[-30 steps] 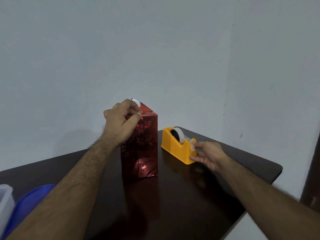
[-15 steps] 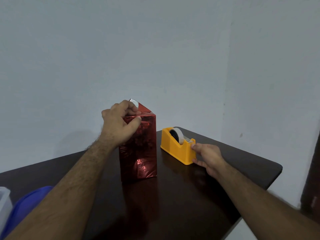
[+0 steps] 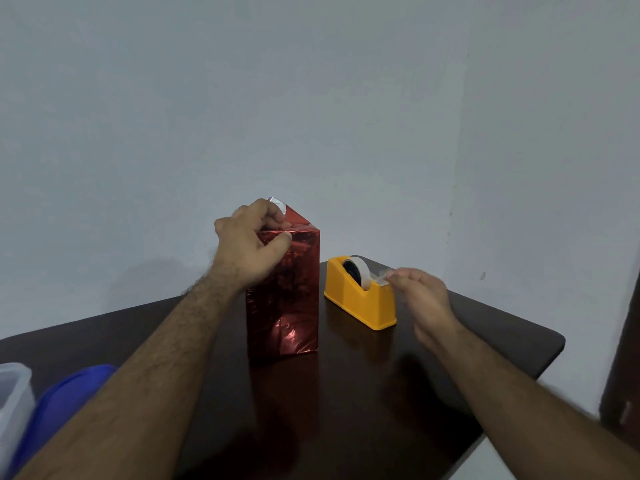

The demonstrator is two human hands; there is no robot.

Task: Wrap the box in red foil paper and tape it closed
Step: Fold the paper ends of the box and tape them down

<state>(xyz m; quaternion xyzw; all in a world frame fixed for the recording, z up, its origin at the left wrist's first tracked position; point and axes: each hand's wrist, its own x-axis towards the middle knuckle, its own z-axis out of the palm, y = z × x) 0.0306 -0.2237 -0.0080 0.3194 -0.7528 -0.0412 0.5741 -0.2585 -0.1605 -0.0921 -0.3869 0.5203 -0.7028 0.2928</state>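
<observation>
Box (image 3: 284, 296) upright on dark table (image 3: 485, 341)

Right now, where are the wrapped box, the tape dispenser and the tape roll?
wrapped box (image 3: 287, 306): head view, front red foil face.
tape dispenser (image 3: 360, 303): head view, yellow side wall.
tape roll (image 3: 360, 271): head view, white outer band.

Two bare forearms, no sleeves, entering from lower left and lower right of the frame. Dark hair on both. Left hand (image 3: 249, 247) and right hand (image 3: 427, 299) bare: no rings, watch, gloves seen. Right hand slightly blurred.
</observation>
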